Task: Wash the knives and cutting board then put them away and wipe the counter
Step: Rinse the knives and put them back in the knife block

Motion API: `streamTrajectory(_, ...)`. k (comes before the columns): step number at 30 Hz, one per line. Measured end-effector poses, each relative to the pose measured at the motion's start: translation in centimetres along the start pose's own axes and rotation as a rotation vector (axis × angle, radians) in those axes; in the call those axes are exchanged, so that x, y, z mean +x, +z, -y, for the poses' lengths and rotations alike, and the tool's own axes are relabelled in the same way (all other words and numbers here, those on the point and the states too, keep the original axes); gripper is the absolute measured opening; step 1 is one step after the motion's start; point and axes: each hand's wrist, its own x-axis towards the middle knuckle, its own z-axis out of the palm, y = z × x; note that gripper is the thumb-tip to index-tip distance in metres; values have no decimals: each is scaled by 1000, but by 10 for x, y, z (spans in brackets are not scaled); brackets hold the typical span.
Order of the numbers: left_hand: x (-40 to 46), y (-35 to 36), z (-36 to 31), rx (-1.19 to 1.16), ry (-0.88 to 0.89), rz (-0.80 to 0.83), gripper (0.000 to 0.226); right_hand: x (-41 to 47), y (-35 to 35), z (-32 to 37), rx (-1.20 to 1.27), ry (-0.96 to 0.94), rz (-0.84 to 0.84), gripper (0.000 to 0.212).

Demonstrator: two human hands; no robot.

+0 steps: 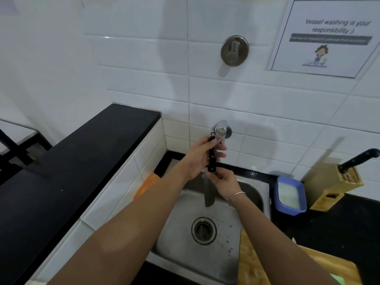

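both forearms reach over the sink (205,264) from its near edge. left hand (197,159) curls round the black handle of a knife (210,182), blade hanging down under the tap (221,130); right hand (221,183) pinches it just below the handle. cutting board (253,264) overlaps the sink's right rim; knife block (337,182) stands at the counter's back right.
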Motion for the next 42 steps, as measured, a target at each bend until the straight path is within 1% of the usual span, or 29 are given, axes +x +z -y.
streamTrajectory(2,-4,2,7,40,-28,54,19,-3,-1,-5,-37,-1,-5,14)
streamTrajectory(4,-8,5,9,129,-48,104,15,-4,-1,-10,-98,-24,-2,14)
streamTrajectory(6,-10,7,8,259,-64,102,8,-3,-1,-12,-123,-17,-6,13)
streamTrajectory(7,-10,8,7,348,-68,71,3,-2,-1,-11,-120,-4,-20,13)
streamTrajectory(8,-9,9,6,454,-66,19,1,-1,0,-8,-130,0,-35,16)
streamTrajectory(9,-6,9,7,559,-53,-56,4,-1,0,-5,-130,-4,-49,20)
streamTrajectory(10,-3,8,8,642,-28,-134,8,0,1,-2,-131,-11,-68,20)
streamTrajectory(12,2,6,9,728,41,-276,18,2,2,4,-107,-37,-98,11)
streamTrajectory(14,6,4,5,711,83,-394,22,4,3,8,-109,-35,-108,8)
streamTrajectory(15,8,4,2,686,99,-443,23,5,4,8,-153,-38,-108,6)
streamTrajectory(16,9,3,1,673,117,-482,22,7,4,9,-230,-51,-104,6)
streamTrajectory(17,9,3,-1,667,133,-513,21,8,3,11,-328,-66,-104,10)
streamTrajectory(20,9,6,-3,651,164,-559,23,6,2,25,-600,-114,-166,23)
streamTrajectory(22,10,8,-4,711,190,-580,23,6,-1,34,-758,-159,-189,30)
streamTrajectory(24,9,9,-8,736,210,-601,22,8,-7,37,-848,-220,-142,32)
streamTrajectory(25,9,9,-10,738,215,-616,22,10,-10,38,-857,-235,-89,28)
streamTrajectory(27,8,9,-11,738,199,-629,19,12,-16,39,-853,-212,50,10)
streamTrajectory(28,7,8,-10,732,188,-626,18,13,-17,39,-863,-190,104,9)
streamTrajectory(29,7,7,-8,716,179,-617,18,14,-19,38,-889,-180,122,9)
streamTrajectory(30,5,7,-7,691,170,-606,19,14,-19,38,-922,-194,102,14)
streamTrajectory(32,4,5,-7,640,156,-582,21,11,-17,37,-942,-261,-14,27)
streamTrajectory(34,6,5,-11,627,161,-563,22,8,-12,33,-830,-310,-121,30)
streamTrajectory(36,8,5,-18,612,172,-555,21,3,-9,24,-696,-325,-168,28)
streamTrajectory(37,8,5,-22,604,180,-557,20,1,-8,15,-674,-319,-158,28)
streamTrajectory(39,11,1,-25,598,184,-569,20,-3,-12,-7,-716,-277,-88,27)
streamTrajectory(42,14,-8,-26,575,179,-587,26,-8,-29,-41,-908,-175,34,28)
